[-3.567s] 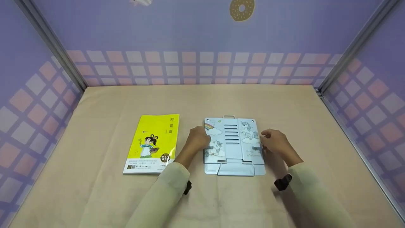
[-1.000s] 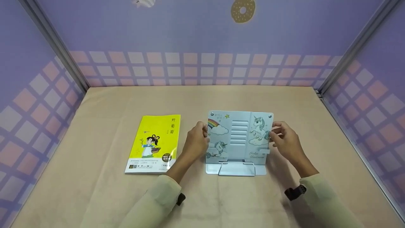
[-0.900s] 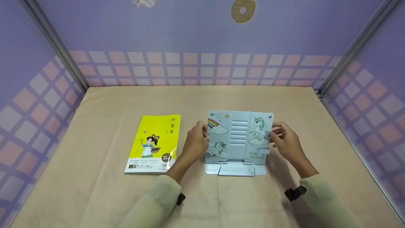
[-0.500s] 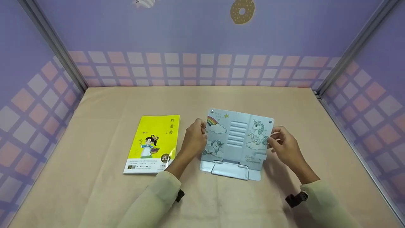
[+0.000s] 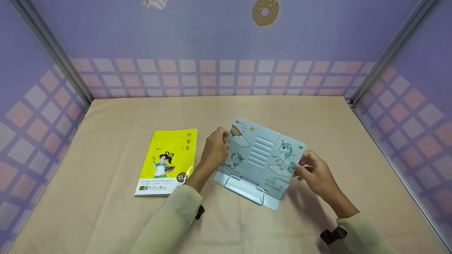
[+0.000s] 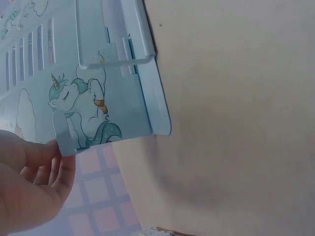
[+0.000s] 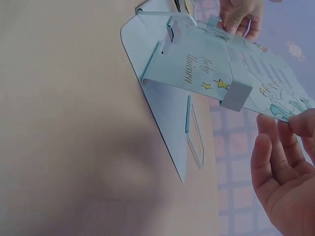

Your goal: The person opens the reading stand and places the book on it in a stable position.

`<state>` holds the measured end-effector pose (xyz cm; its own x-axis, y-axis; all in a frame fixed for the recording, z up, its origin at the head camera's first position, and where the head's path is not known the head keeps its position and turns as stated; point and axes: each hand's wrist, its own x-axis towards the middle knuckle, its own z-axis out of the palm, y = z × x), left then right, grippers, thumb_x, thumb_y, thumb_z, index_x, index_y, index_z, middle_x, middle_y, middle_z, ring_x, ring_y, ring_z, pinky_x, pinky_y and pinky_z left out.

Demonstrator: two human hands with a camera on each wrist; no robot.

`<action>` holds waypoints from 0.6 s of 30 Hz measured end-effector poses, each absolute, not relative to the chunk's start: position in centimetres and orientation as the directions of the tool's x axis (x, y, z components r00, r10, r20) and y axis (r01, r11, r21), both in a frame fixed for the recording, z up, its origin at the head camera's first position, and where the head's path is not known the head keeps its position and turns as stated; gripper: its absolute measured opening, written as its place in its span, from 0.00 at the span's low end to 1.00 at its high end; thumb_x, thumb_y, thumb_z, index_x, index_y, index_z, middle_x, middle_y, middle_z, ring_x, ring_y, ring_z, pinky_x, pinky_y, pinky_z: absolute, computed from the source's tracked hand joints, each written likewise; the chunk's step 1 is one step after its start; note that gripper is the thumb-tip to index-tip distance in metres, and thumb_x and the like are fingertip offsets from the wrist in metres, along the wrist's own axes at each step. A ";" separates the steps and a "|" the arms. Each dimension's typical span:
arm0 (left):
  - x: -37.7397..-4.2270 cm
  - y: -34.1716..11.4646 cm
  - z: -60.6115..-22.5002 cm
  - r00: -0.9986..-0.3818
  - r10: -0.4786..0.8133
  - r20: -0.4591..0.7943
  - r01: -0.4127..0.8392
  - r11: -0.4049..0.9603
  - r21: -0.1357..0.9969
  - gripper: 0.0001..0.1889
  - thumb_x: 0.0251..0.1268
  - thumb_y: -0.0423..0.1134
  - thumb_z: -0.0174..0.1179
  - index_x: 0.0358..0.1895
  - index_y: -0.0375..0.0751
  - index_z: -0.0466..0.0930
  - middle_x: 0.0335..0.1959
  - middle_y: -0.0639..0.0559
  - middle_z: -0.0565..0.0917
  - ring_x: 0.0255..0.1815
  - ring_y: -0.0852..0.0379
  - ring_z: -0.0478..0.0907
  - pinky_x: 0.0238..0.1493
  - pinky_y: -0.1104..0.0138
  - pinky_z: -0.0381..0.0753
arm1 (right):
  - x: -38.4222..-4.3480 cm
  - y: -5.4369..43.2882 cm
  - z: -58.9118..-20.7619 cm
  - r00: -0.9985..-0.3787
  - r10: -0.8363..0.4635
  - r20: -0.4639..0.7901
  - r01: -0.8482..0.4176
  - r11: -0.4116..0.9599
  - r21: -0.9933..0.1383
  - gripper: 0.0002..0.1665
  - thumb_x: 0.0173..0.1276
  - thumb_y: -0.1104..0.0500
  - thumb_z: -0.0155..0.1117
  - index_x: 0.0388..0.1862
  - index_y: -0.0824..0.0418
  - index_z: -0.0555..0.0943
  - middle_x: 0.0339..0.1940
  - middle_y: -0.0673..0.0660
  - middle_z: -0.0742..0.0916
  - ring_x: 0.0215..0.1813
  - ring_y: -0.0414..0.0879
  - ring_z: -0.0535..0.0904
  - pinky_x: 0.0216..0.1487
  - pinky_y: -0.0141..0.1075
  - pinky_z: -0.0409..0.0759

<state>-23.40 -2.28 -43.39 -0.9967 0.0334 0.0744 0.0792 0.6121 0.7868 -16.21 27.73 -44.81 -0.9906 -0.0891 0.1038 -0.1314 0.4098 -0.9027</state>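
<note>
A pale blue metal book stand (image 5: 261, 158) with unicorns, a rainbow and a slotted middle panel is propped up and turned clockwise in the head view. My left hand (image 5: 215, 148) pinches its left edge; in the left wrist view the thumb and fingers hold the panel (image 6: 98, 98) beside a small page clip. The right edge is pinched between thumb and fingers of my right hand (image 5: 316, 173). From the right wrist view, the base plate (image 7: 157, 98) stands out at an angle from the panel. A wire page holder (image 5: 245, 190) lies along the front lip.
Left of the stand lies a yellow paperback book (image 5: 169, 155) with a drawn girl on its cover. A beige cloth (image 5: 123, 116) covers the table. Purple panels with a checked band (image 5: 212, 76) enclose the back and sides.
From lying folded flat, the stand's panel has been raised by both hands. Over the last second the whole stand has turned clockwise, its right side coming nearer the front.
</note>
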 end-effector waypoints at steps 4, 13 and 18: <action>-23.8 -2.4 -43.3 -0.992 0.057 0.109 0.120 0.628 0.769 0.12 0.71 0.22 0.53 0.50 0.42 0.73 0.41 0.48 0.78 0.48 0.53 0.76 0.52 0.66 0.80 | -15.3 27.4 -44.8 -0.986 -0.138 0.096 -0.142 0.383 -0.913 0.09 0.70 0.73 0.58 0.46 0.68 0.72 0.39 0.65 0.84 0.35 0.50 0.88 0.35 0.35 0.86; -24.5 -2.1 -43.4 -0.972 0.097 0.215 0.225 0.658 0.719 0.07 0.76 0.27 0.51 0.51 0.39 0.74 0.43 0.46 0.80 0.48 0.52 0.79 0.55 0.64 0.82 | -13.3 26.1 -45.3 -0.969 -0.233 0.089 -0.162 0.319 -0.934 0.22 0.69 0.72 0.62 0.61 0.67 0.75 0.43 0.67 0.86 0.36 0.53 0.90 0.37 0.38 0.88; -24.9 -1.7 -43.2 -0.974 0.093 0.206 0.215 0.661 0.719 0.08 0.77 0.28 0.50 0.51 0.40 0.75 0.45 0.46 0.81 0.49 0.52 0.79 0.57 0.63 0.82 | -12.3 25.1 -45.5 -0.958 -0.264 0.115 -0.184 0.256 -0.949 0.26 0.68 0.72 0.64 0.65 0.69 0.74 0.45 0.69 0.87 0.36 0.55 0.89 0.37 0.40 0.89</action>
